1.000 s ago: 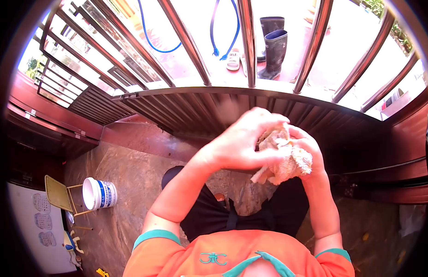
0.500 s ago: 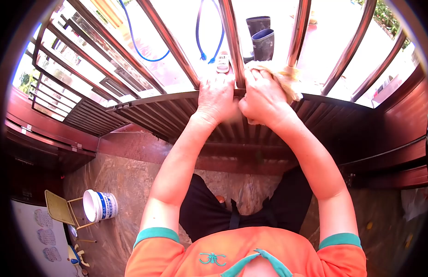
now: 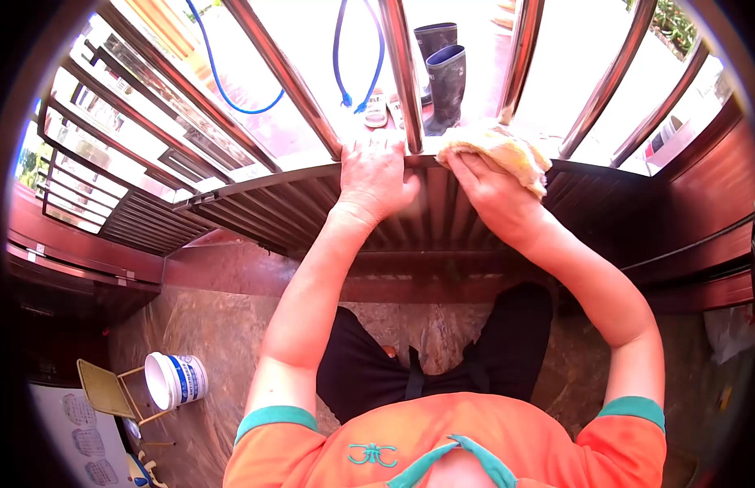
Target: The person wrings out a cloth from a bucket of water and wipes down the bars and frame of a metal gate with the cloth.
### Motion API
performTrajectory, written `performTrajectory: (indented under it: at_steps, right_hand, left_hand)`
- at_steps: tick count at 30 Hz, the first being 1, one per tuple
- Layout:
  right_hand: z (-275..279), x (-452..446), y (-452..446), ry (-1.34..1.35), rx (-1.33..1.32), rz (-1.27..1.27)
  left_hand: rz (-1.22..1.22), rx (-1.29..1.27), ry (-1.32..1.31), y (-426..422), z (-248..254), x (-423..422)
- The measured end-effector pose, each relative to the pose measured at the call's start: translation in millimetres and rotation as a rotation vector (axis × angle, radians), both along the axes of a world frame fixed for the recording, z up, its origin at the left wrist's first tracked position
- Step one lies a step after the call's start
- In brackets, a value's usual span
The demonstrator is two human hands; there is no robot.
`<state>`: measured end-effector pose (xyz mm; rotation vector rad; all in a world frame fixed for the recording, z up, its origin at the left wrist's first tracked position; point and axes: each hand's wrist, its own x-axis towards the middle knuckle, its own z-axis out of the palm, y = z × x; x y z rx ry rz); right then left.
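My left hand lies on the dark rail of a barred gate, its fingers stretched forward and the thumb out to the side. To its right, my right hand grips a crumpled, pale yellow cloth against the top of the rail. Part of the cloth spreads over the back of the fingers, and the fingertips are partly hidden. Between the two hands rises a shiny metal bar. Another shiny bar stands just behind the cloth.
Beyond the bars are dark rubber boots, pale slippers and a blue hose. Vertical slats fill the gate below the rail. At lower left, a white bucket sits by a small folding chair on the marbled floor.
My right hand has moved right with the cloth, away from the middle bar and my left hand. The left hand stays on the rail. The view has shifted slightly.
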<state>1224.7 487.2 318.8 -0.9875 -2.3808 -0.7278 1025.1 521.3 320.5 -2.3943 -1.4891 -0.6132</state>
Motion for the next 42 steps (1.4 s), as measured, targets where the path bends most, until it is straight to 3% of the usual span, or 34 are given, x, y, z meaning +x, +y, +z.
performTrajectory:
  at_steps: [4, 7, 12, 14, 16, 18, 20, 23, 26, 28, 31, 34, 35, 39, 42]
  right_hand:
    - [4.2, -42.5, 12.6, 0.011, -0.059, -0.185]
    - [-5.2, -18.4, 7.5, 0.101, 0.018, -0.04]
    - [-11.7, 45.1, -17.0, 0.033, 0.08, 0.016]
    - [-16.8, 66.2, -15.2, 0.119, 0.147, -0.166]
    - [-13.0, 77.0, -9.5, 0.222, 0.089, -0.249]
    - [3.1, 61.0, -6.4, 0.188, -0.006, -0.189]
    - [12.8, 44.9, 3.6, 0.32, -0.191, -0.161]
    - [16.8, 44.5, 13.4, 0.241, -0.28, -0.236]
    - [15.0, 57.8, -4.9, -0.15, 0.106, -0.334]
    - [1.4, 78.3, -13.1, 0.017, 0.023, -0.274]
    - [-8.1, 103.9, -29.2, 0.038, 0.053, -0.188]
    - [-14.8, 133.4, -34.7, 0.091, 0.135, -0.36]
    - [-12.1, 137.0, -32.4, 0.236, 0.103, -0.403]
    - [9.5, 130.0, -16.2, 0.369, -0.043, -0.285]
    - [17.6, 136.2, -2.0, 0.258, -0.167, -0.347]
  left_hand:
    - [0.004, 0.008, 0.028, 1.9, -2.6, -0.2]
    - [-0.042, 0.034, 0.022, 2.0, -1.9, -2.8]
    - [-0.03, 0.02, 0.042, 0.6, 0.0, -0.8]
    - [-0.03, 0.039, 0.048, 0.7, -0.4, -0.6]
    - [0.002, 0.029, 0.065, -0.2, 1.1, 1.1]
    - [-0.001, 0.04, 0.068, -1.5, 0.3, 3.9]
    - [-0.034, 0.087, 0.041, -1.1, 0.4, 4.2]
    - [-0.016, 0.037, 0.058, -4.1, 4.0, 5.6]
    - [-0.037, 0.011, 0.047, -2.0, 3.2, 3.3]
    - [-0.039, 0.017, 0.038, -1.0, 1.7, 2.1]
    - [-0.038, 0.024, 0.059, -2.2, 2.9, 3.3]
    - [-0.033, 0.034, 0.047, -2.4, 3.2, 7.6]
    - [-0.027, 0.038, 0.041, -3.3, 3.0, 7.6]
    - [-0.011, 0.032, 0.063, -3.7, 4.1, 10.0]
    - [-0.004, 0.048, 0.082, -2.5, 1.3, 8.4]
